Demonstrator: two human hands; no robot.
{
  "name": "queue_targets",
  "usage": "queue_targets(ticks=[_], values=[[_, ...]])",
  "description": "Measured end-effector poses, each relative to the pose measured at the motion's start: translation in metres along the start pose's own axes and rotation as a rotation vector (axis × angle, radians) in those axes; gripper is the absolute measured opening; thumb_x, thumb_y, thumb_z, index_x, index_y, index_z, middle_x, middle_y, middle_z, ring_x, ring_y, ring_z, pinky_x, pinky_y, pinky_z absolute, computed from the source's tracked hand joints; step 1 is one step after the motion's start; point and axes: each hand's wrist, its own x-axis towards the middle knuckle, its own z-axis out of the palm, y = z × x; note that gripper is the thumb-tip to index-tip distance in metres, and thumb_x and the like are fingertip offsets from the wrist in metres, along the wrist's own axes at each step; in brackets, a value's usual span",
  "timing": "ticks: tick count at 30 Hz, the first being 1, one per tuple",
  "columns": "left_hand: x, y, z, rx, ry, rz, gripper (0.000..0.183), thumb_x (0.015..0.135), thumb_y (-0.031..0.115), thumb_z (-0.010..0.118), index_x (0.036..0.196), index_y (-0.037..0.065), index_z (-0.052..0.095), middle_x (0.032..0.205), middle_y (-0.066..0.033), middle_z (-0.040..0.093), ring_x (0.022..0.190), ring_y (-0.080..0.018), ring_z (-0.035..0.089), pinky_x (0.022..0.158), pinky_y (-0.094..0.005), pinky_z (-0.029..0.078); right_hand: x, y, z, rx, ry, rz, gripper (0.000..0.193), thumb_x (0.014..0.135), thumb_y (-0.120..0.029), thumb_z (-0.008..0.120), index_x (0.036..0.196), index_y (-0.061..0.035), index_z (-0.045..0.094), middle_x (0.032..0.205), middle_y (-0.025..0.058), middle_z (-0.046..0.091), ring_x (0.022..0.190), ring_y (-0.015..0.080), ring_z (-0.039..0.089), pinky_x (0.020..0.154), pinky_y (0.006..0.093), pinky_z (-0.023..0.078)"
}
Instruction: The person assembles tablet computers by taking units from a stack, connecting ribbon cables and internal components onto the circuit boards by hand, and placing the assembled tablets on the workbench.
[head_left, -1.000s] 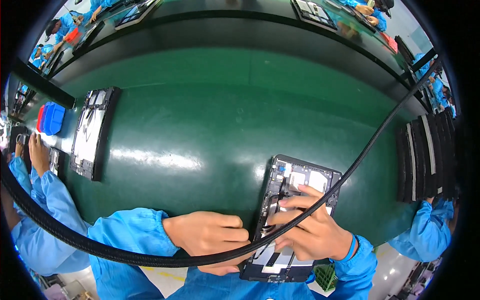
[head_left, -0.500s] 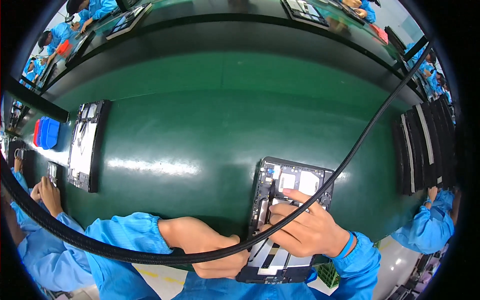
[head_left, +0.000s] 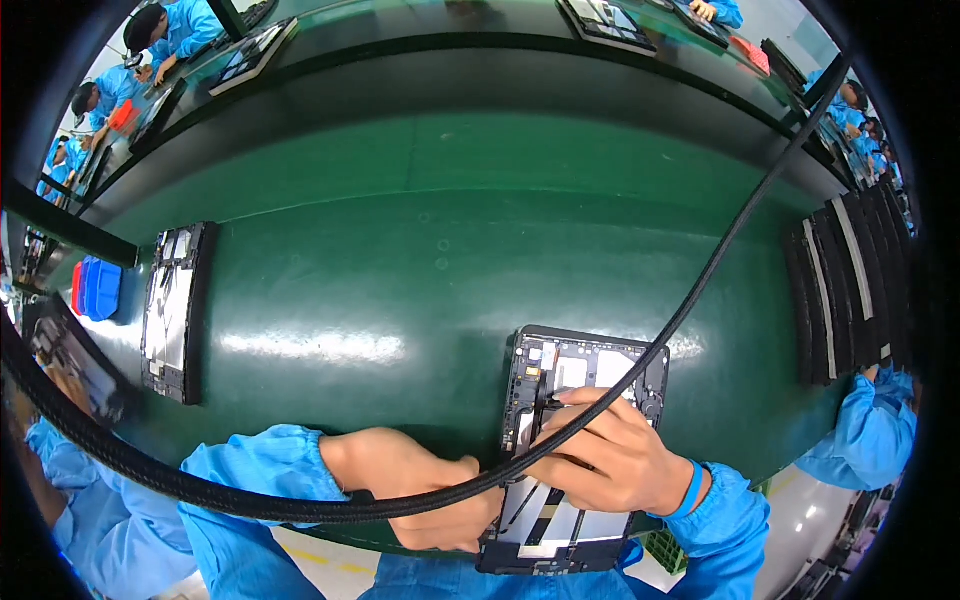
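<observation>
An opened tablet [head_left: 585, 535] with bare circuit boards, white battery panels and black ribbon cables lies at the table's near edge, right of the middle. At its lower left side, my left hand [head_left: 425, 490] is closed on the frame, its fingertips partly hidden. Over the tablet's middle is my right hand [head_left: 610, 455], fingers bent and drawn together. Its index fingertip touches beside a narrow black ribbon cable near the upper left boards. The thumb is hidden beneath the hand, so anything pinched there cannot be made out.
A braided black cable [head_left: 725, 255] arcs across the view in front of my hands. Another opened tablet [head_left: 172, 315] lies at left near blue bins [head_left: 100, 288]. A stack of black slabs [head_left: 845, 285] stands at right. Co-workers sit on both sides and beyond the shelf [head_left: 450, 60].
My right index finger has drawn back from the white panel toward the black ribbon cable. The co-worker at left now has a dark panel tilted up. My left hand keeps its hold.
</observation>
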Motion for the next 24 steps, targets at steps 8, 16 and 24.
queue_targets(ticks=[8,16,24], values=[[-0.011,-0.001,0.009,-0.021,-0.036,-0.057,0.042,0.111,0.041,0.061,0.091,0.005,0.072,0.098,-0.0108,0.073,0.091,-0.0251,0.069,0.078,-0.0381,0.055,-0.007,0.002,0.005,0.021,-0.01,0.074,0.029,0.08,-0.017,0.075,0.107,-0.0066,0.08,0.102,0.0035,0.071,0.095,0.0229,0.067,0.088,0.0383,0.055],[-0.013,-0.004,0.006,-0.052,-0.062,-0.138,0.043,0.11,0.043,0.062,0.094,0.005,0.073,0.101,-0.0105,0.074,0.09,-0.0238,0.07,0.079,-0.0372,0.054,-0.004,0.002,0.004,0.013,0.051,0.047,0.031,0.079,-0.014,0.076,0.109,-0.0057,0.08,0.102,0.0041,0.07,0.095,0.0234,0.067,0.091,0.0407,0.056],[-0.014,-0.002,0.007,-0.083,-0.086,-0.156,0.04,0.11,0.04,0.063,0.098,0.002,0.073,0.105,-0.0098,0.072,0.09,-0.0241,0.069,0.08,-0.0358,0.055,-0.002,0.003,0.006,0.012,0.057,0.06,0.032,0.081,-0.01,0.076,0.113,-0.0055,0.079,0.103,0.0038,0.07,0.089,0.0226,0.064,0.084,0.0368,0.052]])
